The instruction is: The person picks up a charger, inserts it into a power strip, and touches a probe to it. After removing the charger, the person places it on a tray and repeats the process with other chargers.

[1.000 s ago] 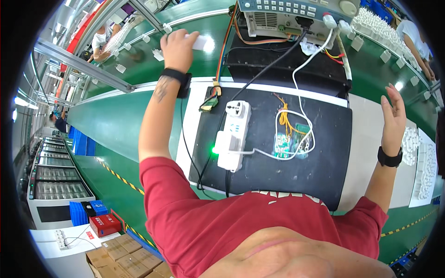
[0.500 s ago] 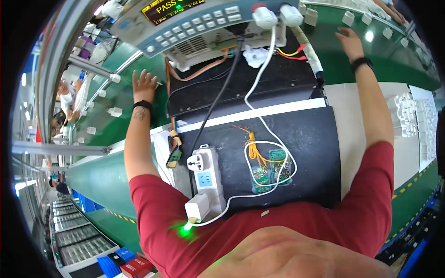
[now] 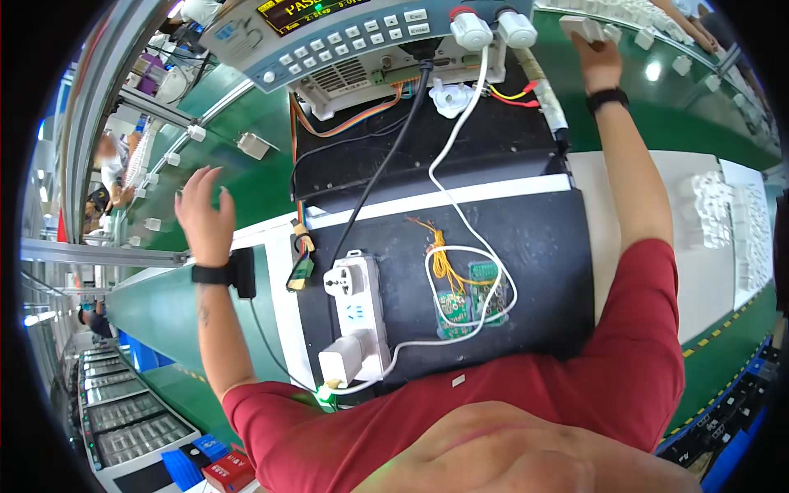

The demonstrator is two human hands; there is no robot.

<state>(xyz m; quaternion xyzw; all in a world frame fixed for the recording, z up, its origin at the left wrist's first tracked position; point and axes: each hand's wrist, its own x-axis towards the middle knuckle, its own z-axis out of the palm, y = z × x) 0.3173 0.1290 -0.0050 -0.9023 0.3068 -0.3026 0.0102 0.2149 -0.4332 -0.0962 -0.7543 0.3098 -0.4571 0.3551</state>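
Observation:
My left hand (image 3: 204, 212) is over the green surface on the left, fingers spread and holding nothing. A white power adapter (image 3: 254, 145) lies beyond it, apart from the fingers. At the far right, my right hand (image 3: 598, 62) has its fingers closed on another white power adapter (image 3: 582, 29); the hand partly covers it. Between my arms a white power strip (image 3: 372, 308) carries a plugged-in white charger (image 3: 343, 359), with a green light glowing at its cable end. Near the strip's far end sits a white plug adapter (image 3: 339, 281).
A grey test instrument (image 3: 353, 49) with a lit display stands ahead, with two white plugs (image 3: 493, 31) at its right. Green circuit boards (image 3: 472, 306), yellow wires (image 3: 441, 267) and a looped white cable (image 3: 450, 191) lie on the black mat (image 3: 551, 271). White parts (image 3: 711, 209) stand right.
My left hand has drawn back left and nearer, away from an adapter now visible on the green surface. My right hand has moved left and farther, and has closed on an adapter.

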